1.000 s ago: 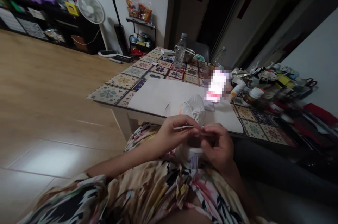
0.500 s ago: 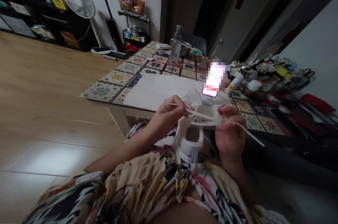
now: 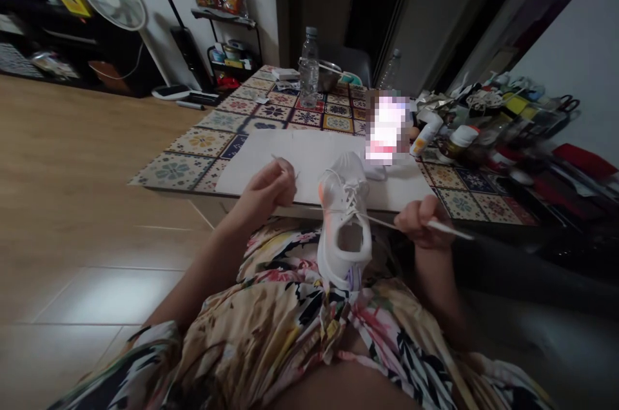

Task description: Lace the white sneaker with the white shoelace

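Observation:
A white sneaker [image 3: 345,223] with orange and purple accents rests between my lap and the table edge, its toe pointing away from me. Its white laces [image 3: 352,194] run criss-cross up the tongue. To the left of the shoe, my left hand [image 3: 275,183] is closed on a lace end, whose tip pokes out above the fingers. My right hand [image 3: 425,223] grips the other end, off to the right; that lace stretches taut from the shoe and its tail sticks out past the fist.
A white sheet [image 3: 261,158] covers the near part of the patterned table [image 3: 193,142]. On it a lit phone [image 3: 384,133] leans upright. Beyond stand a plastic bottle [image 3: 309,68] and a metal bowl [image 3: 329,77]. Bottles and clutter, including a white jar [image 3: 463,139], crowd the right side.
My hands have moved apart, left hand to the left and right hand slightly right. The lace loops held above the shoe are gone, and the laces are pulled out sideways. The view has shifted slightly.

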A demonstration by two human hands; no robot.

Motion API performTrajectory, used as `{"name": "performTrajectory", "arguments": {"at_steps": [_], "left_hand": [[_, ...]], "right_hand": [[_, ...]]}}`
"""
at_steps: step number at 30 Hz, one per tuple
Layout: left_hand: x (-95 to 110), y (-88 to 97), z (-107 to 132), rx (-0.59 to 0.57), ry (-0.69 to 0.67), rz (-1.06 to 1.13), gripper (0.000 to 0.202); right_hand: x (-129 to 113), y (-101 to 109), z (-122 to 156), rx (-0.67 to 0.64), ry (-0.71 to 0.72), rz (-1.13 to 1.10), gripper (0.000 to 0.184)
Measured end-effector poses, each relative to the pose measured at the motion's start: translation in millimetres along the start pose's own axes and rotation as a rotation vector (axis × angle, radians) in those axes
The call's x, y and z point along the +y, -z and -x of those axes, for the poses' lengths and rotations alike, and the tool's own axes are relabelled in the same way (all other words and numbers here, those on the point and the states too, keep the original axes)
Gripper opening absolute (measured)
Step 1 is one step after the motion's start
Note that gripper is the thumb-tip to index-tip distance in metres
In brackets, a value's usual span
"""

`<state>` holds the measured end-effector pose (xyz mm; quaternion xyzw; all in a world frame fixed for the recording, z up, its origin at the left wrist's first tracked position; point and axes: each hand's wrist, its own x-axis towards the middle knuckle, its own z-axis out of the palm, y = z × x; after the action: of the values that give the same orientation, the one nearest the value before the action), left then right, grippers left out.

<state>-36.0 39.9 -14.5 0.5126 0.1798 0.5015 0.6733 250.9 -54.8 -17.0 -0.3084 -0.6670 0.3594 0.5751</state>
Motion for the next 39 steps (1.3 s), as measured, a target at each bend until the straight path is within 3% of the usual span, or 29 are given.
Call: {"name": "performTrajectory", "arguments": {"at_steps": [4,7,12,15,18,20,23,27,30,34,39], "left_hand": [[-4.2,-10.3,5.0,-0.283,0.028,-0.571,0.028],[-5.4,-14.8,6.2,-0.370,0.015,-0.813,0.027],[-5.2,-11.8,0.6,-0.485,-0.097,-0.884,0.023],[-1.3,-7.2,-2.9,-0.602,-0.157,-0.834,0.020],[2.5,-2.8,-3.3,-0.663,-0.130,-0.740,0.016],[1.8,-2.6,-2.4,-0.652,-0.097,-0.608,0.018],[-6.3,-10.7,-0.8,-0.541,-0.038,-0.286,0.023],[-21.2,-35.1,0.4,-0.399,0.047,0.050,0.028],[-27.1,-50.3,1.6,-0.283,0.067,0.134,0.026],[-29.5,-56.3,5.7,-0.248,-0.037,0.019,0.019],[-33.1,-56.0,11.2,-0.218,-0.171,-0.185,0.015]], "right_hand": [[-7.9,-17.6,-5.0,-0.052,-0.117,0.203,0.041],[-15.2,-28.4,-7.0,-0.078,-0.170,0.433,0.028],[-19.6,-30.8,-1.4,-0.149,-0.226,0.544,0.007],[-18.5,-27.2,-0.1,-0.158,-0.207,0.578,0.007],[-18.2,-20.1,-2.1,-0.165,-0.197,0.537,0.010],[-18.3,-15.0,-4.0,-0.202,-0.183,0.392,0.016],[-16.1,-13.9,-6.5,-0.184,-0.144,0.097,0.022],[-5.3,-34.3,-8.4,-0.032,-0.169,-0.258,0.023],[4.9,-55.3,-9.4,0.114,-0.190,-0.393,0.025],[11.0,-70.0,-10.8,0.252,-0.237,-0.396,0.023],[3.7,-73.5,-10.8,0.281,-0.055,0.021,0.011]]}}
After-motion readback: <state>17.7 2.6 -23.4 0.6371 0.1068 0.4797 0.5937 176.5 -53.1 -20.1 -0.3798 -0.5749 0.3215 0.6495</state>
